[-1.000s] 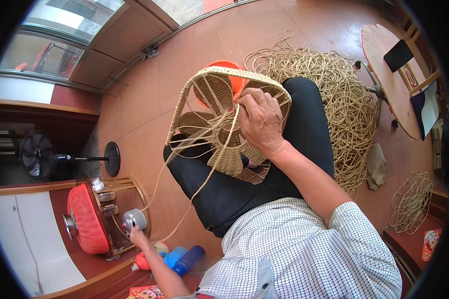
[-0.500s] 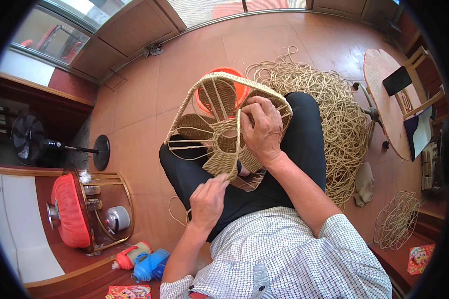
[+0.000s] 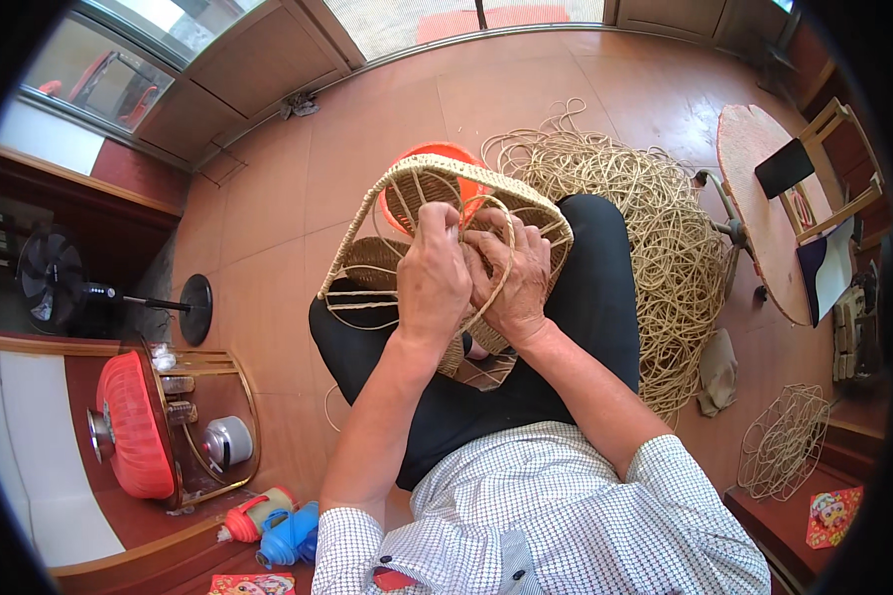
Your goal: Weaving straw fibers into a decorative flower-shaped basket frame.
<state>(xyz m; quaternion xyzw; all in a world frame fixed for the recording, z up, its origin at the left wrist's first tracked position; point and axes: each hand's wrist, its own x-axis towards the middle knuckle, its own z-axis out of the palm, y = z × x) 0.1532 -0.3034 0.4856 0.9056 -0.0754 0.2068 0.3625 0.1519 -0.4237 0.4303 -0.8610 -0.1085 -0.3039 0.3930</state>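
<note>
A half-woven straw-coloured basket (image 3: 352, 233) rests on my lap, with a thick braided rim, bare spokes and woven petal-shaped panels. My left hand (image 3: 434, 273) is over its middle, fingers closed in a pinch on a cord (image 3: 512, 243). That cord stands up in a loop across the back of my right hand (image 3: 516, 288). Close beside the left, my right hand has its fingers bent against the weave and the cord; its fingertips are partly hidden. Both hands cover most of the basket's centre.
Behind the basket stands an orange-red plastic tub (image 3: 437, 151). A big heap of loose cord (image 3: 680, 268) lies on the floor at my right, near a round board (image 3: 754, 178) and a cloth (image 3: 717, 372). On the left are a fan (image 3: 196, 309), a red-covered stand (image 3: 139, 426) and bottles (image 3: 286, 534).
My left hand has moved up and right from the basket's near edge to its middle. My right hand has come slightly lower, and the cord now loops over it.
</note>
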